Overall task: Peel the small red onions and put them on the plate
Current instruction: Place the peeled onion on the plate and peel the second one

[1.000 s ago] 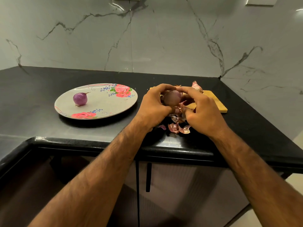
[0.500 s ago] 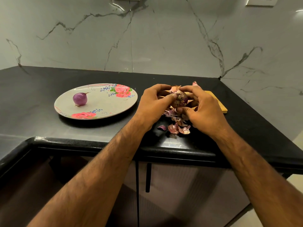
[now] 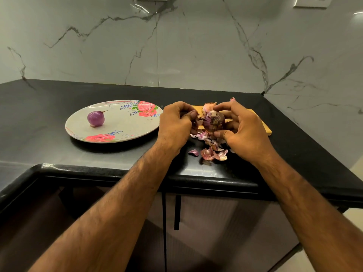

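A wooden board (image 3: 265, 129) lies on the black surface (image 3: 49, 107). A veined marble wall (image 3: 196, 46) stands behind, and cabinet doors (image 3: 216, 232) with a black handle (image 3: 177, 212) sit below.

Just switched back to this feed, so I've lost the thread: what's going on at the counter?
A person is peeling a small red onion over the black counter. The right hand grips it in curled fingers, and the left hand pinches a bit of skin at its side. One peeled onion sits on the flowered plate. Loose skins lie below the hands, and another unpeeled onion waits on the wooden board.
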